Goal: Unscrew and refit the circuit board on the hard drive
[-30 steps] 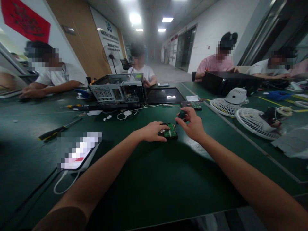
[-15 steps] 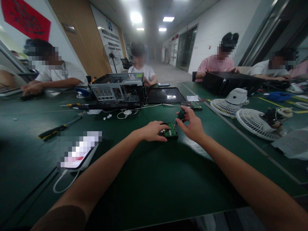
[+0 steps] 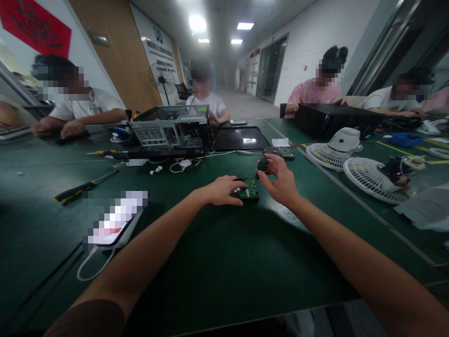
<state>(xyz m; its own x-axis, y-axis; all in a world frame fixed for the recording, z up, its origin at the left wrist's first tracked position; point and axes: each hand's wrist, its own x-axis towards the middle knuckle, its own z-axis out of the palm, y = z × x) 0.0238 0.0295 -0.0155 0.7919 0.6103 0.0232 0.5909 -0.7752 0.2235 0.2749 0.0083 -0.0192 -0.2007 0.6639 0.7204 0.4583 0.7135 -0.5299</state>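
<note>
A hard drive (image 3: pixel 249 193) lies on the green tabletop with its green circuit board facing up. My left hand (image 3: pixel 226 190) grips it from the left, fingers over the near and far edges. In my right hand (image 3: pixel 278 180) is a small screwdriver with a dark green handle (image 3: pixel 261 164), pinched between thumb and fingers. Its shaft points down at the right edge of the hard drive; whether the tip sits in a screw is too small to tell.
Beyond my hands stand an open computer case (image 3: pixel 171 128), a black panel (image 3: pixel 242 138) and another circuit-board part (image 3: pixel 280 153). Left are a yellow-black screwdriver (image 3: pixel 86 186) and a phone (image 3: pixel 117 220) on a cable. White fan parts (image 3: pixel 333 152) lie right. Several people sit around.
The screwdriver handle has turned slightly in my right hand and the fingers around it have shifted. My left hand and the hard drive stay in place.
</note>
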